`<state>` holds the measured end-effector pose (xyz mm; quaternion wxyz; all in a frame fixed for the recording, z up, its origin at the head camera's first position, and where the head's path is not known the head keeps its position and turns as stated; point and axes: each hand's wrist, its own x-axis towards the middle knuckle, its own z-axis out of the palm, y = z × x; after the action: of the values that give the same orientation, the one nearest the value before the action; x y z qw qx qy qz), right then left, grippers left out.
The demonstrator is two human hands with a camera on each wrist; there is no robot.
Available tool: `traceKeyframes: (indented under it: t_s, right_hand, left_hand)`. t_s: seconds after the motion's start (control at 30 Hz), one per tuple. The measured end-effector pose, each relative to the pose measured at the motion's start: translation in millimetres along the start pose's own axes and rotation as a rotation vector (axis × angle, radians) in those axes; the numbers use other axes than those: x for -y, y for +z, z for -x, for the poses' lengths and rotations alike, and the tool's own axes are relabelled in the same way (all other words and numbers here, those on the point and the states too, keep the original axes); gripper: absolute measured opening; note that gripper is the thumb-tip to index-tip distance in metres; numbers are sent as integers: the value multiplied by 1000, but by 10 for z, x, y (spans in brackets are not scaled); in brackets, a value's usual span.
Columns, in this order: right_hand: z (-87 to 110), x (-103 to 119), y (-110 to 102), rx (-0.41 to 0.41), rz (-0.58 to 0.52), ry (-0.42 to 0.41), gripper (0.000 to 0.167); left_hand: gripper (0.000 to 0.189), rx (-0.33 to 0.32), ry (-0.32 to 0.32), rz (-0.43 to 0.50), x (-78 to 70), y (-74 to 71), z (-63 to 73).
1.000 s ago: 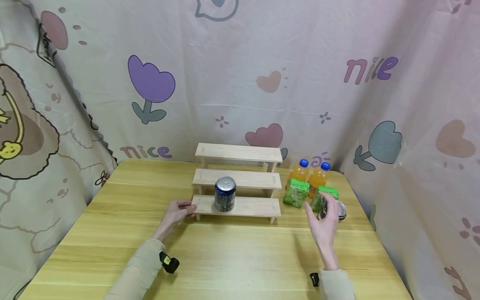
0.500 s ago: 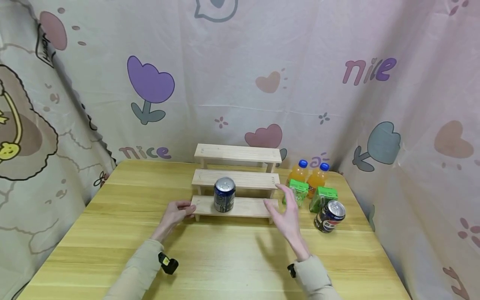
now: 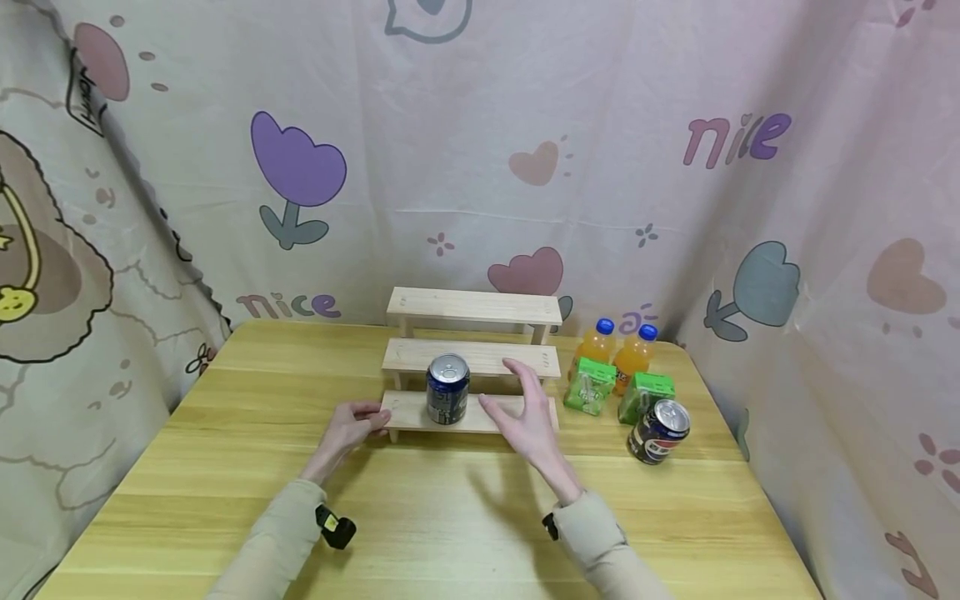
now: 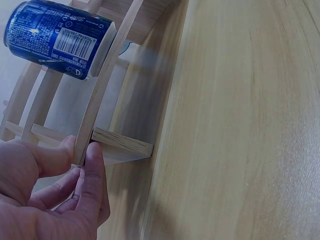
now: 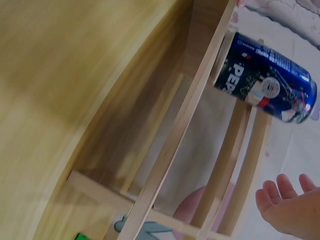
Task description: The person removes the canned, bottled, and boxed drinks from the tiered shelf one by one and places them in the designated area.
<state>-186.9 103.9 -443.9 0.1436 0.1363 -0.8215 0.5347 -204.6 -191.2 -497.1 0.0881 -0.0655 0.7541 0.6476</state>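
A three-step wooden shelf (image 3: 472, 307) stands at the middle of the table. My left hand (image 3: 351, 429) pinches the left end of its lowest step, thumb on top and fingers below, as the left wrist view shows. On that step a dark blue soda can (image 3: 447, 390) stands upright, left of centre; the right wrist view shows Pepsi lettering on the same can (image 5: 267, 77). My right hand (image 3: 528, 421) hovers by the right half of the lowest step, thumb and fingers spread apart with nothing between them, just right of the can.
Right of the shelf, a second Pepsi can (image 3: 659, 431) stands on the table (image 3: 450, 517). Behind it are two green drink cartons (image 3: 590, 387) and two orange juice bottles (image 3: 634, 358) with blue caps. A printed curtain (image 3: 420, 167) hangs behind the table.
My right hand has moved left, from beside the second can to near the can on the shelf. My left hand keeps its hold on the step.
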Motion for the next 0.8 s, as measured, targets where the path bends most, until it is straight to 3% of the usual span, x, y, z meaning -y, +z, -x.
traceKeyframes:
  t_s: [0.37, 0.8]
  right_hand:
    - [-93, 29, 207, 105, -74, 36, 74]
    - [-216, 74, 404, 145, -95, 47, 74]
  left_hand:
    - [42, -15, -3, 2, 12, 6, -6]
    - [43, -17, -1, 10, 17, 11, -8]
